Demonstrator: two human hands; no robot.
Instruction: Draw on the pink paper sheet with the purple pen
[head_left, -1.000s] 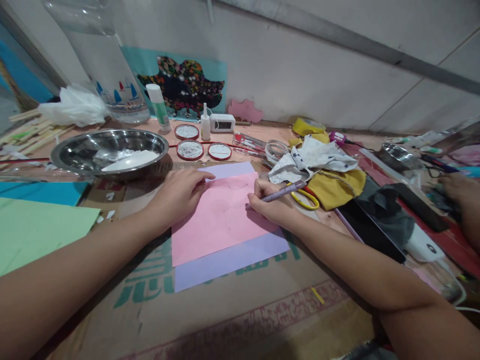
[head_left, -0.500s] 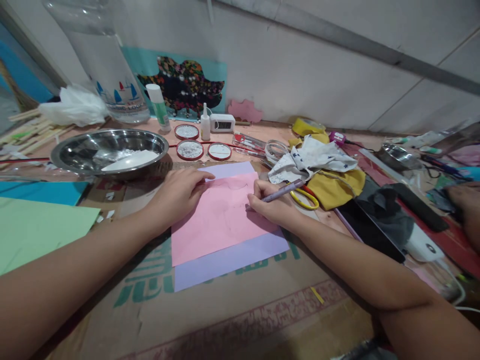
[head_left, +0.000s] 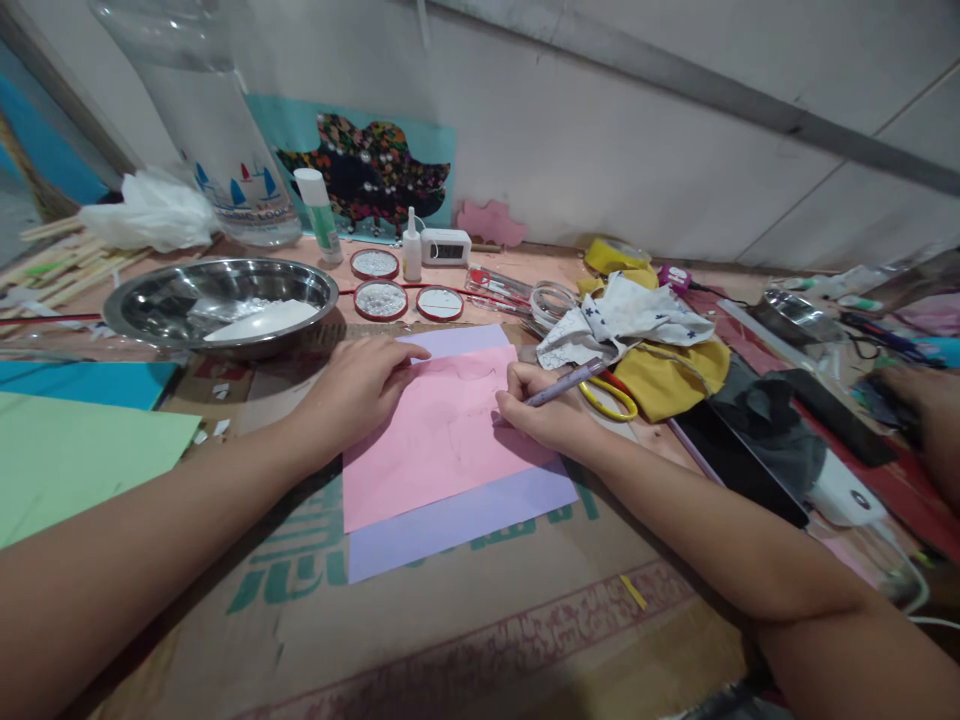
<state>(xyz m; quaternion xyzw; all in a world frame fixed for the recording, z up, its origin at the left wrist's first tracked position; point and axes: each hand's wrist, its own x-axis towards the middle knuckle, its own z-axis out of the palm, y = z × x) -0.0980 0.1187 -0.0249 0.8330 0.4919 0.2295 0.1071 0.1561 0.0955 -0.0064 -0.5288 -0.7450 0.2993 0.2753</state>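
Note:
A pink sheet of paper [head_left: 420, 470] with faint drawn lines lies on top of a lavender sheet [head_left: 450, 540]. My right hand [head_left: 544, 410] grips a purple pen [head_left: 566, 383], its tip down at the pink sheet's right side. My left hand [head_left: 367, 385] rests flat on the upper left of the pink sheet, fingers stretched out and holding nothing. Under both sheets is printed cardboard [head_left: 337, 640]. Just beyond my right hand are yellow-handled scissors [head_left: 611, 400], partly covered by cloth.
A steel bowl [head_left: 225, 300], a glue stick [head_left: 319, 215], a small white bottle [head_left: 411, 245] and red-rimmed dishes [head_left: 380, 299] stand behind the sheets. Patterned cloth [head_left: 645, 315] and a phone [head_left: 739, 460] lie right. Another person's hand [head_left: 926, 410] is at the far right.
The pen tip has barely shifted on the pink sheet, and my left hand stays in place. At the far right, the other person's hand has moved slightly.

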